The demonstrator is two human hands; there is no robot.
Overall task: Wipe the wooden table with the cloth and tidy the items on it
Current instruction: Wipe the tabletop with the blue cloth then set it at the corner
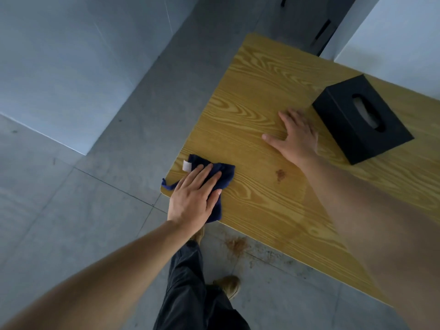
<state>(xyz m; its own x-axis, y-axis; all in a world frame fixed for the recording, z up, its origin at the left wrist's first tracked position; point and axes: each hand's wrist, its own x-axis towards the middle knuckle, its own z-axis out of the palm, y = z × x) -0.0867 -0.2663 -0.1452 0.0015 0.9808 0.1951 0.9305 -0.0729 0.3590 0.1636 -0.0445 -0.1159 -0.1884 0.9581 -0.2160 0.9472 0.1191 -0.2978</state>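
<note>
We press our left hand [194, 198] flat on one navy cloth [220, 177] (white tag showing); our right hand [296, 136] lies spread, empty, on the wooden table [262, 86] beside one black tissue box [362, 120].

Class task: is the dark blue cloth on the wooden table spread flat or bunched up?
Bunched. The cloth shows folds and a trailing corner under the flat left hand.

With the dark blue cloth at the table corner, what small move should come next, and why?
Probably slide the dark blue cloth under the left hand rightward onto the reddish-brown stain on the wooden table; it lies uncovered just beside the cloth.
</note>
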